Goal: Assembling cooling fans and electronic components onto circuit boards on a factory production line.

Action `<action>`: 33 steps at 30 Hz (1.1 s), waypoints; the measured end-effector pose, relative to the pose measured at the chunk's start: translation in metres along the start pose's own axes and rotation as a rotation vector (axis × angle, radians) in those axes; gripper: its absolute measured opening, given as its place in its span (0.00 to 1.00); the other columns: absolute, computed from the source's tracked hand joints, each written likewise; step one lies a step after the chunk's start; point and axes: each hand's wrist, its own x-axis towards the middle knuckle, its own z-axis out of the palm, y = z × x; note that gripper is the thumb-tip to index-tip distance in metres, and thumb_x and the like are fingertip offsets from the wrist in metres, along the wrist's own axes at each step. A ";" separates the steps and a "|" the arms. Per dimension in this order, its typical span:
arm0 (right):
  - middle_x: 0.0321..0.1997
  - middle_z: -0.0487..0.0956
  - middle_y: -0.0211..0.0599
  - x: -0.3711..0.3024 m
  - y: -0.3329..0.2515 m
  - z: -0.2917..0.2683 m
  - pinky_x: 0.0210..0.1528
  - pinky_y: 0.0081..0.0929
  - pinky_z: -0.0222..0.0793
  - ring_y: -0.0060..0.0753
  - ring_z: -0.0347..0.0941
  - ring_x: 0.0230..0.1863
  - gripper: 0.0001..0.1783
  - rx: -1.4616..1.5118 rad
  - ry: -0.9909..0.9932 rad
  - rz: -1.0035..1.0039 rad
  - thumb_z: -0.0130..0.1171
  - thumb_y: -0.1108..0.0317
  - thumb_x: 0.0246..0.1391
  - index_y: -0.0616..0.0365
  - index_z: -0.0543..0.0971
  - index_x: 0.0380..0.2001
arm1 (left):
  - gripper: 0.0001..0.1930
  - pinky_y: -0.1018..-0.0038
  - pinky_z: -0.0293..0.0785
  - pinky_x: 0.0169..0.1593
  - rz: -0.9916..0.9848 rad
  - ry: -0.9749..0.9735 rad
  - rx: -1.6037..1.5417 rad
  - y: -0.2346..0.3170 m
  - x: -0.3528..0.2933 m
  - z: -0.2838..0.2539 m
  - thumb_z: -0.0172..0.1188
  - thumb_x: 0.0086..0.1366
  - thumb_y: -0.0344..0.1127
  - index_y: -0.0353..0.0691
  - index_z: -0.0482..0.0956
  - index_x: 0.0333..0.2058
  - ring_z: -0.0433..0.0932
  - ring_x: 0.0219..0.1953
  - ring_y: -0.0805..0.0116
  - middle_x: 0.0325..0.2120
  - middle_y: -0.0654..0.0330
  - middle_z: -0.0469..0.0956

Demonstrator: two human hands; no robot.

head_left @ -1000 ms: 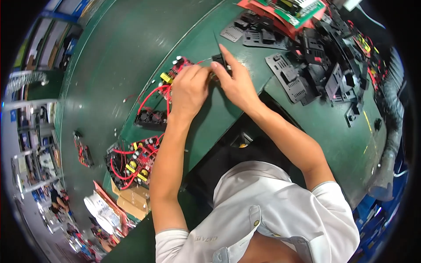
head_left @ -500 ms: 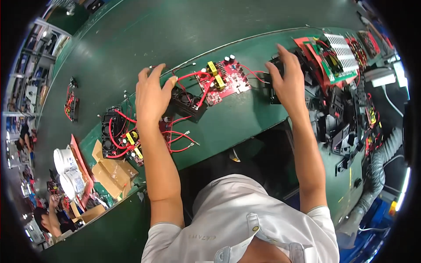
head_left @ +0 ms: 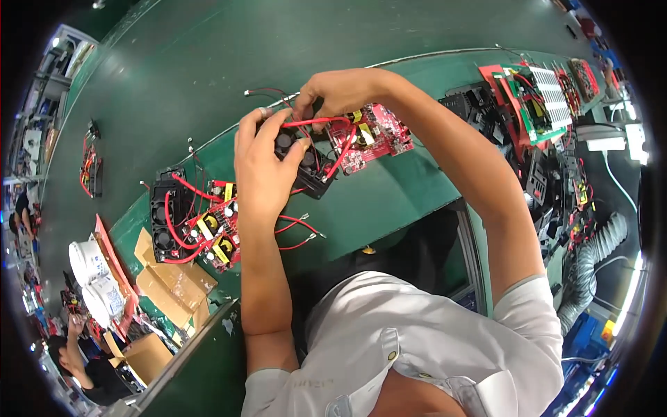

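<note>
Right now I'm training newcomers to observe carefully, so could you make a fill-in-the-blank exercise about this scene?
1. The left hand touches a black unit fitted with round ____.
2. The right hand is near a thick wire coloured ____.
3. The gray corrugated hose lies at the picture's ____ side.
Missing words: fans; red; right.

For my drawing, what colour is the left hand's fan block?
The fan block is black, head view.

Green bench (head_left: 333, 42) | red circuit boards (head_left: 387, 135) | black fan units (head_left: 316, 182) | opened cardboard (head_left: 167, 276) | black plastic parts (head_left: 467, 104)
</note>
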 end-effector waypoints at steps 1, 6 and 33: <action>0.40 0.82 0.37 0.001 -0.001 0.000 0.44 0.31 0.72 0.34 0.78 0.39 0.17 -0.011 -0.044 -0.011 0.71 0.70 0.46 0.62 0.84 0.42 | 0.25 0.60 0.70 0.57 0.037 0.014 0.001 0.001 0.001 0.000 0.71 0.53 0.31 0.37 0.79 0.51 0.72 0.54 0.48 0.53 0.49 0.71; 0.34 0.85 0.33 -0.010 -0.017 -0.005 0.39 0.30 0.72 0.27 0.78 0.35 0.15 -0.098 -0.081 0.112 0.71 0.68 0.47 0.59 0.86 0.39 | 0.23 0.57 0.69 0.58 0.242 0.044 0.091 0.012 0.008 -0.001 0.70 0.50 0.26 0.41 0.81 0.48 0.70 0.57 0.48 0.55 0.51 0.70; 0.38 0.85 0.40 -0.039 0.026 0.030 0.44 0.29 0.74 0.30 0.79 0.37 0.13 0.056 0.652 -0.038 0.60 0.72 0.53 0.63 0.84 0.42 | 0.19 0.59 0.65 0.62 0.248 -0.048 0.163 -0.001 0.025 -0.001 0.66 0.56 0.27 0.40 0.81 0.48 0.67 0.58 0.50 0.50 0.54 0.74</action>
